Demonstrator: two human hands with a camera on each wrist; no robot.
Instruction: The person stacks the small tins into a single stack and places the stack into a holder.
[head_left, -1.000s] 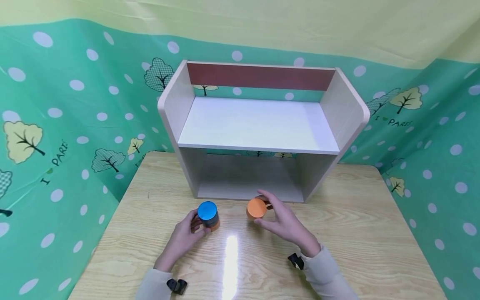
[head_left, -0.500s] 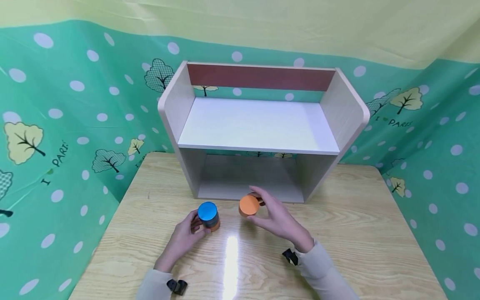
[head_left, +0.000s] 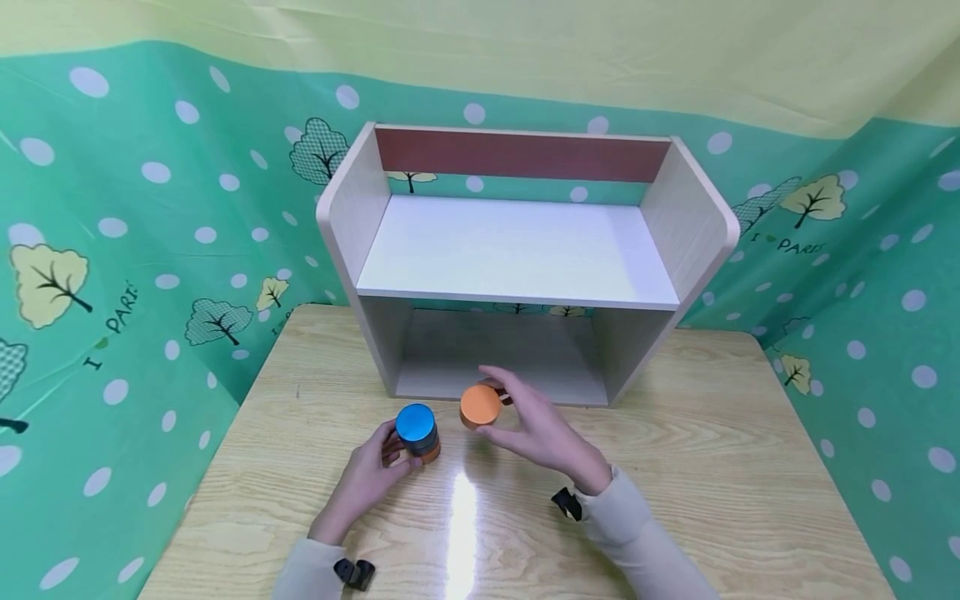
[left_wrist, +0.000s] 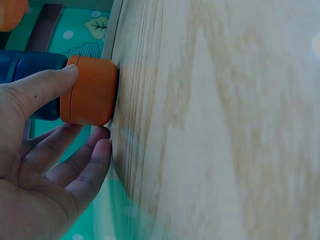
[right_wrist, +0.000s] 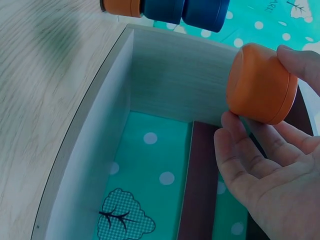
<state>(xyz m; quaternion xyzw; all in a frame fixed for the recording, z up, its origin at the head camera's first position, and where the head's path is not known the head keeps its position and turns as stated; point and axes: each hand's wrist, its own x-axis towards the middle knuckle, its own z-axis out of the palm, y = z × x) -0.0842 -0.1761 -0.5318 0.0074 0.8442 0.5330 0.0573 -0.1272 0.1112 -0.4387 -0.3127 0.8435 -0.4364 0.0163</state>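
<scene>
In the head view my left hand (head_left: 365,477) steadies a short stack on the table. The stack has an orange round canister (left_wrist: 92,90) at the bottom, with a darker blue one (left_wrist: 42,65) above and a bright blue top (head_left: 416,422). My left thumb lies on the orange canister's seam, the fingers around its other side. My right hand (head_left: 543,429) pinches another orange canister (head_left: 480,405) between thumb and fingers. This one hangs above the table, to the right of the stack and slightly higher than its top.
A two-level pale shelf (head_left: 517,250) with a reddish-brown back rail (head_left: 525,153) stands behind the hands, its lower front edge just beyond the canisters. The wooden table (head_left: 720,467) spreads to both sides. A green dotted curtain (head_left: 150,217) hangs around it.
My right hand has carried its orange canister leftward and a little away from me, closer to the stack. My left hand and the stack have stayed in place.
</scene>
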